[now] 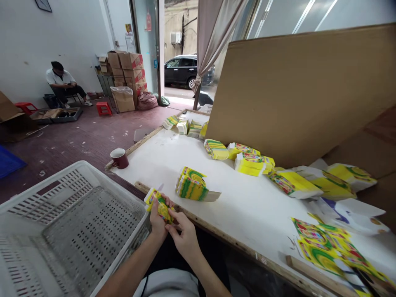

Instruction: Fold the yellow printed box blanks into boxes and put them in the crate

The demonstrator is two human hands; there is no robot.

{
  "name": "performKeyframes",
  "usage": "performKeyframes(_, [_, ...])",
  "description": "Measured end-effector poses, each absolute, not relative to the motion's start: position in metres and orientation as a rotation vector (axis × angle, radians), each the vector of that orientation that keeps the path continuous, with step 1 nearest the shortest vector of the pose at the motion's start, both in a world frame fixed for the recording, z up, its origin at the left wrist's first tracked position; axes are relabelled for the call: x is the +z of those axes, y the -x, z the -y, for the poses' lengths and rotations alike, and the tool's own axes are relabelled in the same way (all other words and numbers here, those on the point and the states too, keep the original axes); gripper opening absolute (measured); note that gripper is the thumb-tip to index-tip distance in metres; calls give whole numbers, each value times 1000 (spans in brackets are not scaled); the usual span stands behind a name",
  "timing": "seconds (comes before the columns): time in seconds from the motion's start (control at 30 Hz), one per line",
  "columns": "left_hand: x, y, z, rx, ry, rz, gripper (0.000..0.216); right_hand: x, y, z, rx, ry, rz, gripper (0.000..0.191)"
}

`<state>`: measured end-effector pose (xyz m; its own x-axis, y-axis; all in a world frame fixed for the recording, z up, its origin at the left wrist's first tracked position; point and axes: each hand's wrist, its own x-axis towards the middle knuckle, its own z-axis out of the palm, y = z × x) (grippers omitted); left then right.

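My left hand (157,220) and my right hand (184,235) both grip one small yellow-green printed carton (158,203), held just off the near edge of the white table (247,206). The fingers of both hands are curled round it. A stack of folded cartons of the same print (193,184) lies on the table right behind my hands. More stacks (252,163) line the back of the table, and flat printed sheets (324,245) lie at the right.
A white perforated plastic crate (71,227) stands at my left. A dark red mug (119,158) sits on the table's left corner. A large cardboard sheet (303,90) leans behind the table. A person (62,82) sits far left by stacked boxes (130,70).
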<state>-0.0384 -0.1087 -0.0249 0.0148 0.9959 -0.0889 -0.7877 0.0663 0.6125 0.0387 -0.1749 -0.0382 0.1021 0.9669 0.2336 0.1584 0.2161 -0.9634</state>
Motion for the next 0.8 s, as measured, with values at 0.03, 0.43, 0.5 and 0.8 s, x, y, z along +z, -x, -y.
performKeyframes(0.03, [-26, 38, 108, 1479, -464, -599, 40, -39, -40, 175, 893, 1193, 1345, 37])
performKeyframes(0.43, [-33, 29, 111, 1394, -690, -755, 39, -22, -93, 162, 744, 1252, 1220, 15])
performKeyframes(0.5, [-41, 32, 107, 1354, -757, -796, 32, -24, -96, 163, 721, 1268, 1221, 13])
performKeyframes(0.8, [14, 91, 84, 1194, -1528, -834, 88, -23, -125, 165, 164, 1378, 1706, 32])
